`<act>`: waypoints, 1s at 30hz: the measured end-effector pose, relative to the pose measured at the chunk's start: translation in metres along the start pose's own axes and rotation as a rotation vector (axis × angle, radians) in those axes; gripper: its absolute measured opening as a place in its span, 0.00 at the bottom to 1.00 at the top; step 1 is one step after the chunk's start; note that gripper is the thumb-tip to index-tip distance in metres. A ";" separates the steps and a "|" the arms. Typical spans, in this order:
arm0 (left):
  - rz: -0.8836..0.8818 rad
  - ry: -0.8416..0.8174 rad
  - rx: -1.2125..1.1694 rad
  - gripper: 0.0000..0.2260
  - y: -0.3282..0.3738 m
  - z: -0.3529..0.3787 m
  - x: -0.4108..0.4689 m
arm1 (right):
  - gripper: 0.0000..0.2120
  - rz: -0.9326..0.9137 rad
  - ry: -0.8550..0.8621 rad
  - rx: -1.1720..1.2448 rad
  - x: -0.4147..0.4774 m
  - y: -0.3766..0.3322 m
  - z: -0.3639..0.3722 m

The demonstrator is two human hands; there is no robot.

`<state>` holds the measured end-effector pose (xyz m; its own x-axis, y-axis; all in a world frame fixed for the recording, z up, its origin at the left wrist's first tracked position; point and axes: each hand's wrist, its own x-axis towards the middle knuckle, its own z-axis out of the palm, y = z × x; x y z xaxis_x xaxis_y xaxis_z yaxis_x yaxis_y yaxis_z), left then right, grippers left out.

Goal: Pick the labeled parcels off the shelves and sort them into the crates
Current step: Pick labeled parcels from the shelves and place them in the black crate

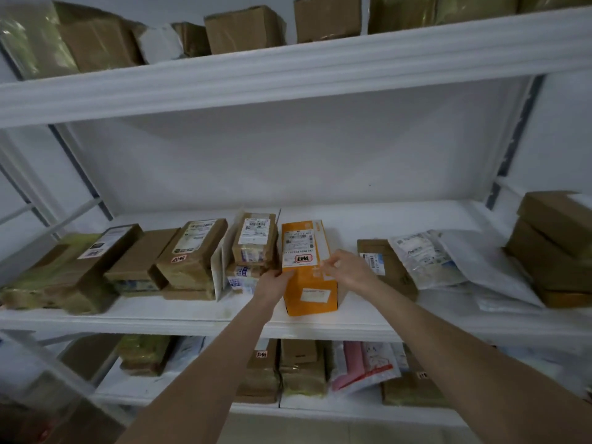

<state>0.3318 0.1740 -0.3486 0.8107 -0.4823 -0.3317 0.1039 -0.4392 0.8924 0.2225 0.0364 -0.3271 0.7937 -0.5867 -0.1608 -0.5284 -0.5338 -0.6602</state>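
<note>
Head view, shelving unit, three white levels visible.

Item 1: orange parcel (309,283), carton, lying on the middle shelf (192,317) near its front edge, roughly centre. Printed shipping label and a small red-marked sticker (302,258) on top; a second pale label on the near face.

Item 2: left hand (275,281), fingers curled round the orange parcel's left upper edge, gripping it.

Item 3: right hand (350,270), fingers bent over the parcel's right top edge; blur hides whether it grips or merely touches.

Item 4: stack of two brown parcels (254,238), labelled, just left of the orange parcel, with more brown cartons further left.

Item 5: brown box (392,270) just right of the right hand, partly under a white poly bag (426,257).

Item 6: upper shelf (288,78), row of taped brown cartons.

Item 7: lower shelf (144,389), brown parcels and a pink-and-white bag (362,363).
</note>
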 end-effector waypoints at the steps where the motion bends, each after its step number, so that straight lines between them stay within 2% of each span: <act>1: -0.009 -0.024 0.005 0.21 -0.001 -0.002 0.000 | 0.18 0.042 0.024 -0.009 -0.003 0.001 -0.001; 5: -0.061 -0.147 0.008 0.24 -0.008 -0.003 0.000 | 0.22 0.214 0.045 0.079 -0.016 0.009 0.004; 9: -0.092 -0.195 -0.094 0.23 -0.011 -0.001 -0.002 | 0.27 0.299 0.121 0.508 -0.033 0.002 0.010; 13: -0.112 -0.277 -0.166 0.19 -0.010 -0.001 -0.016 | 0.28 0.299 0.046 0.724 -0.041 -0.002 0.015; 16: -0.078 -0.313 -0.118 0.20 -0.012 -0.004 -0.023 | 0.27 0.334 -0.006 0.793 -0.043 0.006 0.013; 20: -0.028 -0.331 -0.177 0.20 -0.009 -0.002 -0.037 | 0.26 0.343 0.040 0.902 -0.047 0.021 0.002; 22: 0.025 -0.318 -0.203 0.23 -0.005 0.003 -0.045 | 0.28 0.310 0.051 0.939 -0.053 0.024 -0.007; 27: 0.092 -0.258 -0.247 0.26 -0.003 0.012 -0.066 | 0.16 0.219 0.004 0.930 -0.073 0.027 -0.026; 30: 0.077 -0.204 -0.285 0.26 -0.007 0.006 -0.082 | 0.19 0.179 -0.072 0.907 -0.084 0.024 -0.025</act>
<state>0.2609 0.2120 -0.3291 0.6940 -0.6594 -0.2890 0.2266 -0.1809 0.9570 0.1360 0.0574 -0.3107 0.7558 -0.5592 -0.3406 -0.2307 0.2594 -0.9378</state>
